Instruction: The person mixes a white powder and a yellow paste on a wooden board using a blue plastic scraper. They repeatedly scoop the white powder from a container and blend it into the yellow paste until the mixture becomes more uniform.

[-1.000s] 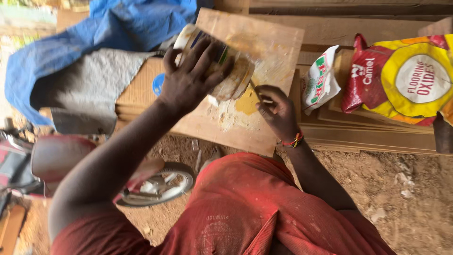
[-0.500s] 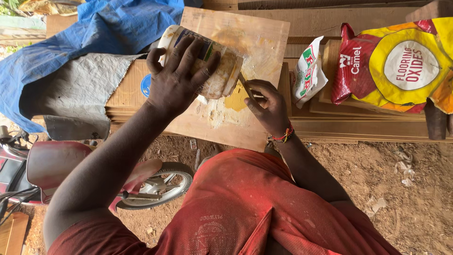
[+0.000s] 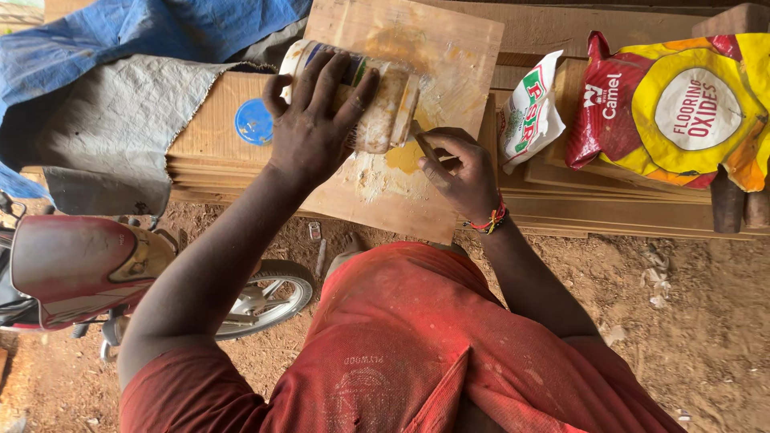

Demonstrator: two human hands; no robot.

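- Left hand is spread over a grubby plastic jar lying on its side, fingers wrapped across the top and clamped on it, pinning it to a plywood board.
- Right hand sits just beside the jar's open end, fingers pinched shut on a thin stick-like tool. The tip is right at the jar's mouth; can't tell how far in it goes.
- Under that mouth there's a smear of yellowish paste on the board, with paler crusty patches around it.
- The board rests on a stack of flat wooden sheets, with a blue round lid lying left of the hand.
- Off to the right: a small white bag and a big red-and-yellow sack, both on the wood.
- Blue tarp and grey sacking at the left, a red motorbike on the dirt below.
- Red beaded bracelet on the right wrist.
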